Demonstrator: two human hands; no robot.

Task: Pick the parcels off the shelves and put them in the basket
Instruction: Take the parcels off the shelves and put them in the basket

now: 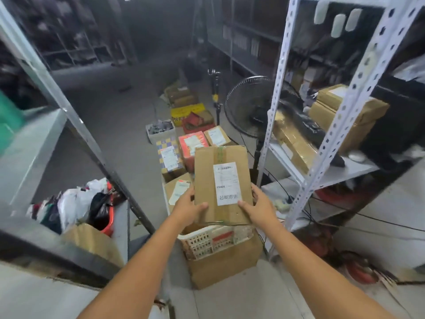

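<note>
Cardboard parcel (pixel 222 180), a flat brown box with a white shipping label (pixel 226 183) on its upper face and a strip of green tape (pixel 220 154) at its far end, is held between the two hands, tilted so the far end rises away from the person. The left hand (pixel 187 209) grips the near left corner, thumb lying across the top face and fingers wrapped out of sight under the side. The right hand (pixel 258 208) clasps the near right corner the same way, thumb on top beside the label.

Directly beneath the hands sits the basket (pixel 202 244), white latticed plastic, resting on a larger cardboard box (pixel 220 267). The parcel's near edge is right at the basket's rim; whether it touches cannot be told.

Beyond the hands, more labelled parcels on the floor (pixel 192 146) run away in a row. To the right of the right hand stand a pedestal fan (pixel 250 107) and white metal shelving (pixel 345 107) loaded with brown boxes (pixel 331 107). Left of the left hand lies a heap of plastic bags (pixel 76 201).
</note>
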